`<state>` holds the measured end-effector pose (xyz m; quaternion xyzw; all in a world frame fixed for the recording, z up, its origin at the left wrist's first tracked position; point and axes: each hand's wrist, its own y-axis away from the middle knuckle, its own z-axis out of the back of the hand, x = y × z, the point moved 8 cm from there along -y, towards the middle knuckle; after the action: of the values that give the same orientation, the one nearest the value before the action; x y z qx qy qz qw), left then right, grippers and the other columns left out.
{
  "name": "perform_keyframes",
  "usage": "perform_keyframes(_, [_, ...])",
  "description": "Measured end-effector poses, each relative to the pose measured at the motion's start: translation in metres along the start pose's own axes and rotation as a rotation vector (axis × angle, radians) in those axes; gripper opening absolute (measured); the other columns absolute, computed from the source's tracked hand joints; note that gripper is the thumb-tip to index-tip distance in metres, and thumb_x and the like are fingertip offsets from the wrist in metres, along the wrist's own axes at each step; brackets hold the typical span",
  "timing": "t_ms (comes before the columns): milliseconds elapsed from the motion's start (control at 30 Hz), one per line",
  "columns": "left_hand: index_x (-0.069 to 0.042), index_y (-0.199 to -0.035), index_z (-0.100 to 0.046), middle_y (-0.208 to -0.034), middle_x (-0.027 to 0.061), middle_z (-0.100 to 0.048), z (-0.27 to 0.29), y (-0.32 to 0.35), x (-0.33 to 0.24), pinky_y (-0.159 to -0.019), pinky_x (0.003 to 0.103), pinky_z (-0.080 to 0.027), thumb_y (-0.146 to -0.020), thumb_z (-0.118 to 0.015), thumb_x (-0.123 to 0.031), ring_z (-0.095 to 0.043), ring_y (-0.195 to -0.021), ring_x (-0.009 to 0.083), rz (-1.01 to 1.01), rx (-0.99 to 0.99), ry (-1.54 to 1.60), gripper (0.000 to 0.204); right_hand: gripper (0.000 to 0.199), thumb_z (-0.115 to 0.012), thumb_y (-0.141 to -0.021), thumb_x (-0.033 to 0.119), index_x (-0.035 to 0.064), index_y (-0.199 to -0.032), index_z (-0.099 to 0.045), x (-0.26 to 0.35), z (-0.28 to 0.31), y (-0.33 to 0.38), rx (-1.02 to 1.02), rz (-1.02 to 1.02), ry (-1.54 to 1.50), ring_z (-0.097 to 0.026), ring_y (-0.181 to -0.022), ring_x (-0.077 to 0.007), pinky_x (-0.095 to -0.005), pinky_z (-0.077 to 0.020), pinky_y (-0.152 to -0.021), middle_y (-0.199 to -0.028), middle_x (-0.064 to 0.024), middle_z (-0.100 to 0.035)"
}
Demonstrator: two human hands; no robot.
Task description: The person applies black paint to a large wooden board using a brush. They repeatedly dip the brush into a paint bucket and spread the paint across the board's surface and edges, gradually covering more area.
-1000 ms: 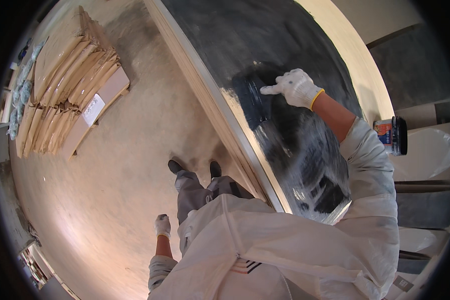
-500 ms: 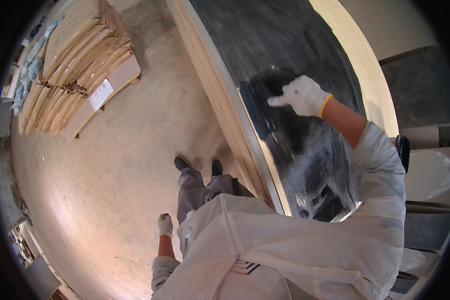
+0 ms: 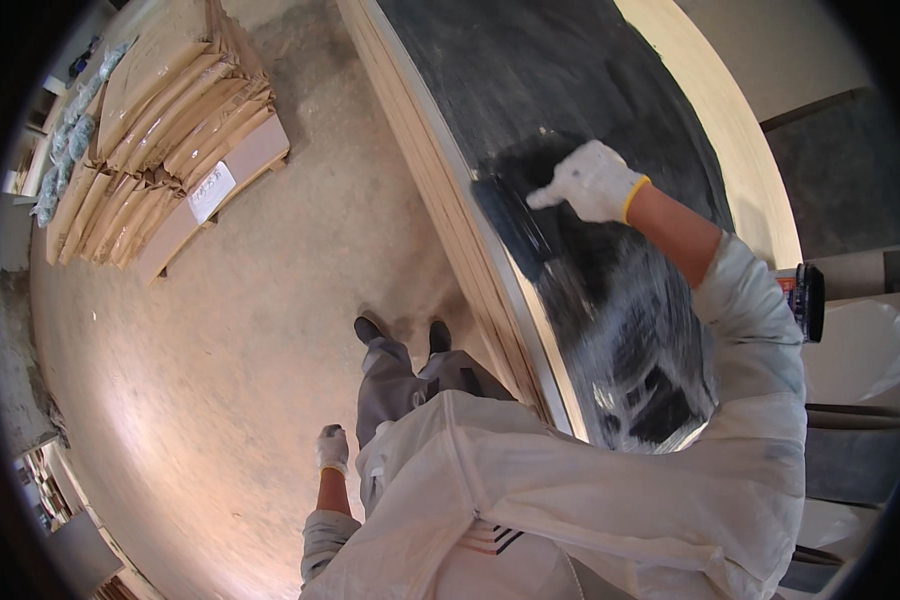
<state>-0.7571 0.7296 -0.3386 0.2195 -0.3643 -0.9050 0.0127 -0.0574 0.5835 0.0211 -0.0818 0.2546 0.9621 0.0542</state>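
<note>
My right hand [image 3: 592, 183], in a white knit glove with a yellow cuff, is over a black-coated panel [image 3: 560, 70]. Its fingers close round a dark, wide-bladed spreader [image 3: 513, 228]; the handle is mostly hidden by the glove. The long blade lies on the coating near the panel's left edge. Around and below it the surface is wet and glossy, with pale streaks and darker patches. Low beside my legs hangs my left hand [image 3: 332, 448], also gloved, away from the panel. Its fingers are curled and look dark-stained; whether they hold anything is hidden.
The panel tops a stack of pale boards [image 3: 450, 220]. Across the floor [image 3: 220, 350], at the left, paper-wrapped packs [image 3: 160, 140] are piled on a pallet with a white label sheet [image 3: 211, 191]. A dark-lidded can [image 3: 808, 302] stands beyond my right elbow.
My right hand has shifted slightly left with the spreader, whose blade now shows narrower and nearer the panel's left edge. The left hand hangs as before.
</note>
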Motion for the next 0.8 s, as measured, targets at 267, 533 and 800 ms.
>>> perform_keyframes(267, [-0.001,-0.122,-0.076,-0.114,0.0152,-0.08,0.001,0.019,0.003,-0.097,0.038,-0.057,-0.099,-0.067,-0.017,-0.075,-0.107,0.0253,-0.021,-0.02,0.111,0.03,0.047,-0.057,-0.102,0.017,0.0412,-0.137,-0.076,0.033,-0.006,0.027,0.025,0.035,0.015,-0.077,-0.098,-0.0335,-0.047,-0.0603,-0.087,-0.107,-0.0085,-0.081])
perform_keyframes(533, [-0.004,-0.118,-0.078,-0.108,0.0139,-0.081,-0.016,0.035,0.069,-0.09,0.037,-0.059,-0.099,-0.068,-0.017,-0.076,-0.1,0.0241,-0.023,0.023,-0.023,0.026,0.062,-0.059,-0.094,0.007,0.045,-0.14,-0.073,0.019,-0.01,0.029,0.001,-0.138,0.024,-0.077,-0.108,-0.031,-0.0405,-0.0604,-0.095,-0.117,-0.0082,-0.081])
perform_keyframes(800, [0.0,-0.121,-0.074,-0.114,0.0121,-0.078,-0.008,0.078,0.16,-0.096,0.036,-0.056,-0.103,-0.062,-0.011,-0.071,-0.104,0.0222,-0.009,-0.136,0.359,0.025,0.058,-0.059,-0.094,0.011,0.0423,-0.141,-0.073,0.117,-0.059,0.153,0.13,-0.004,0.013,-0.077,-0.097,-0.0323,-0.0456,-0.0598,-0.087,-0.099,-0.0098,-0.079])
